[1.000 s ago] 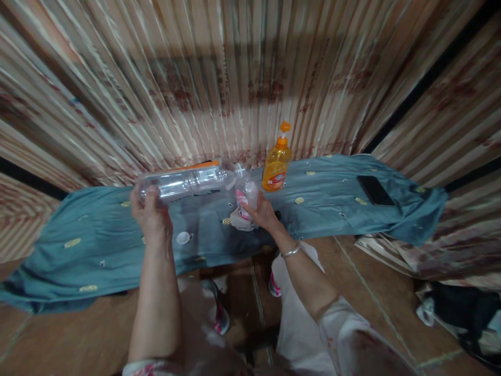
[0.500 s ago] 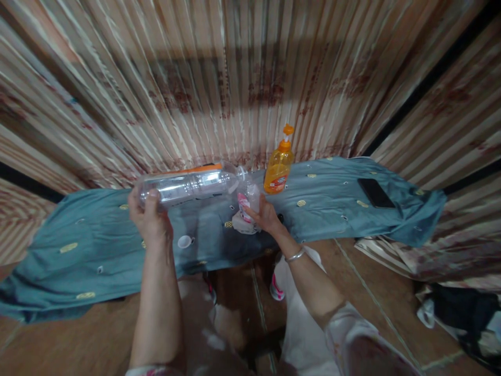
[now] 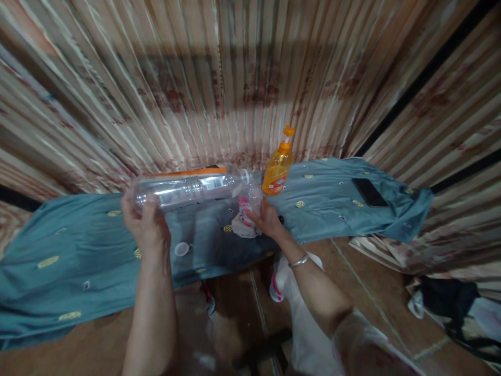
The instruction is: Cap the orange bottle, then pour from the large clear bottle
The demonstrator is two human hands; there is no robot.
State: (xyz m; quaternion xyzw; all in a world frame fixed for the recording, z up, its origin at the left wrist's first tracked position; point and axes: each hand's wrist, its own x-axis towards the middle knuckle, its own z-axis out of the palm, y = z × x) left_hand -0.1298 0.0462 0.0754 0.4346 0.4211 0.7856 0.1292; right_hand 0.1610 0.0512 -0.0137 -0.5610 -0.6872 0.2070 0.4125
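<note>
A large clear plastic bottle [image 3: 191,188] with an orange-edged label lies nearly level in the air, its neck pointing right. My left hand [image 3: 146,219] is closed around its base end. My right hand [image 3: 268,219] grips a small clear bottle [image 3: 254,198] with a pink label, which stands on the cloth. The large bottle's mouth is at the top of the small one; whether they touch I cannot tell. A crumpled whitish piece [image 3: 245,228] sits at the small bottle's foot. Just behind my right hand stands an orange pump bottle [image 3: 277,172].
A blue-green patterned cloth [image 3: 321,203] covers the narrow table. On it are a small white cap-like disc [image 3: 181,249] and a black phone [image 3: 369,192]. Pleated curtains [image 3: 235,78] hang close behind. Dark bags [image 3: 446,303] lie on the floor at right.
The large bottle has shifted slightly right, its neck closer over the small bottle. The camera view has moved a little. Both hands keep their grips.
</note>
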